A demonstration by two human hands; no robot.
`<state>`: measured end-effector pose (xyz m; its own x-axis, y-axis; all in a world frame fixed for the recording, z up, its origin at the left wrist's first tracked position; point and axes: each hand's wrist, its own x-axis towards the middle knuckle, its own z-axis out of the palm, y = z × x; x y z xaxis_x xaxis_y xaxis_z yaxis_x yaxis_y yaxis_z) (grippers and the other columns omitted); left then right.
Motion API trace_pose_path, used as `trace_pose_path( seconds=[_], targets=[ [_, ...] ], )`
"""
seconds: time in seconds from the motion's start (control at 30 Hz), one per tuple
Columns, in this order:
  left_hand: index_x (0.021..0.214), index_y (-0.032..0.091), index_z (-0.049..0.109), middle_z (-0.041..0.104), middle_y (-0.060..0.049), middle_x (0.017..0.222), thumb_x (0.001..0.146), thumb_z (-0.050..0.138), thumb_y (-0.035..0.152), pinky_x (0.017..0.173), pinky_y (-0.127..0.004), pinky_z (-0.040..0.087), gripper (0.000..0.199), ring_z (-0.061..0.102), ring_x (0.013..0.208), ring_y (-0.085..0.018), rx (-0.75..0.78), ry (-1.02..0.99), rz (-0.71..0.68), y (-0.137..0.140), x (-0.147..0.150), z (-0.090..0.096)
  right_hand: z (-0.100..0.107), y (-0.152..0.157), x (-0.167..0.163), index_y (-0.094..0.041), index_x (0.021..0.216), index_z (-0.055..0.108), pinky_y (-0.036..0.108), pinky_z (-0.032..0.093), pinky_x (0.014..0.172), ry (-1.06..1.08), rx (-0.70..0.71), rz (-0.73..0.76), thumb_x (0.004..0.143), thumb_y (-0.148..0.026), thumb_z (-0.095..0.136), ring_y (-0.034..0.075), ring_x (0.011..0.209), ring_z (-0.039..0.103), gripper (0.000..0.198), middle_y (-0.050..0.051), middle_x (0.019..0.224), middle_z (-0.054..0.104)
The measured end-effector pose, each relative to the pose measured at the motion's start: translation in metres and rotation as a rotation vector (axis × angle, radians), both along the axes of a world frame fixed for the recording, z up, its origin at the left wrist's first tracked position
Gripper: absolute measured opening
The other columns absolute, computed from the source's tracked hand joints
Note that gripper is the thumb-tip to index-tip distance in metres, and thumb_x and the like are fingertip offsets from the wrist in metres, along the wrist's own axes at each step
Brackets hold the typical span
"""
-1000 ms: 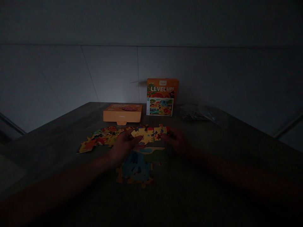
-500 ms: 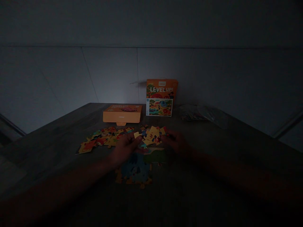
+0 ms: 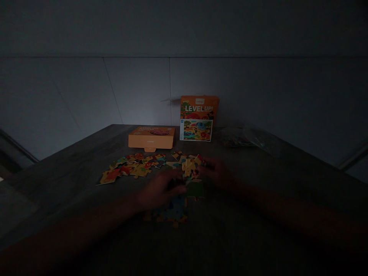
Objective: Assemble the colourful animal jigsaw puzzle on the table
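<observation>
In dim light, my right hand (image 3: 215, 171) pinches a small bunch of yellow jigsaw puzzle pieces (image 3: 191, 168) above the table. Close by on the left is my left hand (image 3: 161, 188), its thumb and fingers apart, with no piece visible between them. Beneath it lies a joined blue puzzle section (image 3: 169, 209) with yellow edges, partly covered by the hand. A green puzzle piece (image 3: 195, 189) lies just right of my left thumb. Farther left spreads a heap of loose colourful puzzle pieces (image 3: 132, 166).
An orange box (image 3: 151, 142) lies flat behind the heap. Beside it stands an upright puzzle box (image 3: 199, 115) marked "LEVEL UP!". A clear plastic bag (image 3: 244, 138) rests at the back right of the dark table (image 3: 244, 237), near the wall (image 3: 138, 88).
My left hand has come away from the held bunch, moving right and nearer to me, over the blue section. A light yellow piece no longer shows in its fingers. The view has shifted slightly.
</observation>
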<state>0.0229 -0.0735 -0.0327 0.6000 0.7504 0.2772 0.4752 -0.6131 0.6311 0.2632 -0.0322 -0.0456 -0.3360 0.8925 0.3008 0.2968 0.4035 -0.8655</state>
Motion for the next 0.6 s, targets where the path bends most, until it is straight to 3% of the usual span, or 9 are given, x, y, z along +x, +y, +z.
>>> trace_pose_path(
  seconds=[0.07, 0.17, 0.23, 0.3, 0.47, 0.6],
  targets=[
    [0.105, 0.019, 0.062, 0.067, -0.007, 0.1, 0.093, 0.052, 0.032, 0.079, -0.034, 0.051, 0.02, 0.062, 0.09, -0.021, 0.155, 0.052, 0.166, 0.008, -0.007, 0.0, -0.002, 0.009, 0.003, -0.016, 0.103, 0.07, 0.033, 0.051, 0.069, -0.007, 0.059, -0.219, 0.077, -0.047, 0.063, 0.024, 0.081, 0.065, 0.041, 0.007, 0.089, 0.072],
    [0.109, 0.014, 0.063, 0.064, -0.015, 0.106, 0.094, 0.046, 0.029, 0.094, -0.047, 0.044, 0.027, 0.054, 0.107, -0.031, 0.46, 0.293, 0.407, 0.025, -0.024, 0.003, -0.003, 0.026, 0.011, -0.014, 0.109, 0.068, 0.033, 0.05, 0.068, -0.015, 0.12, -0.386, 0.079, -0.047, 0.061, 0.024, 0.079, 0.064, 0.045, 0.009, 0.091, 0.071],
    [0.118, 0.012, 0.061, 0.06, -0.02, 0.116, 0.092, 0.049, 0.035, 0.095, -0.054, 0.041, 0.037, 0.049, 0.114, -0.038, 0.533, 0.47, 0.552, 0.034, -0.035, 0.005, -0.004, 0.038, 0.018, -0.014, 0.111, 0.067, 0.034, 0.051, 0.07, 0.025, 0.149, -0.462, 0.078, -0.046, 0.062, 0.024, 0.082, 0.065, 0.046, 0.011, 0.096, 0.071],
    [0.127, 0.013, 0.057, 0.056, -0.021, 0.127, 0.09, 0.051, 0.045, 0.093, -0.058, 0.039, 0.049, 0.045, 0.118, -0.042, 0.494, 0.583, 0.636, 0.041, -0.043, 0.005, -0.005, 0.05, 0.026, -0.012, 0.111, 0.065, 0.036, 0.051, 0.072, 0.056, 0.143, -0.548, 0.078, -0.046, 0.061, 0.025, 0.085, 0.065, 0.048, 0.013, 0.098, 0.07],
    [0.125, 0.021, 0.06, 0.053, -0.016, 0.136, 0.093, 0.046, 0.049, 0.095, -0.065, 0.035, 0.045, 0.045, 0.123, -0.044, 0.325, 0.666, 0.612, 0.049, -0.047, -0.004, -0.012, 0.064, 0.035, -0.012, 0.105, 0.065, 0.037, 0.052, 0.073, 0.005, 0.116, -0.643, 0.08, -0.048, 0.06, 0.027, 0.087, 0.066, 0.045, 0.015, 0.098, 0.069],
    [0.127, 0.019, 0.06, 0.055, -0.015, 0.136, 0.095, 0.047, 0.041, 0.102, -0.064, 0.033, 0.041, 0.043, 0.128, -0.041, 0.453, 0.536, 0.525, 0.049, -0.044, -0.006, -0.013, 0.063, 0.032, -0.013, 0.113, 0.062, 0.034, 0.053, 0.074, -0.04, 0.096, -0.64, 0.085, -0.043, 0.056, 0.024, 0.087, 0.067, 0.041, 0.014, 0.108, 0.069]
  ],
)
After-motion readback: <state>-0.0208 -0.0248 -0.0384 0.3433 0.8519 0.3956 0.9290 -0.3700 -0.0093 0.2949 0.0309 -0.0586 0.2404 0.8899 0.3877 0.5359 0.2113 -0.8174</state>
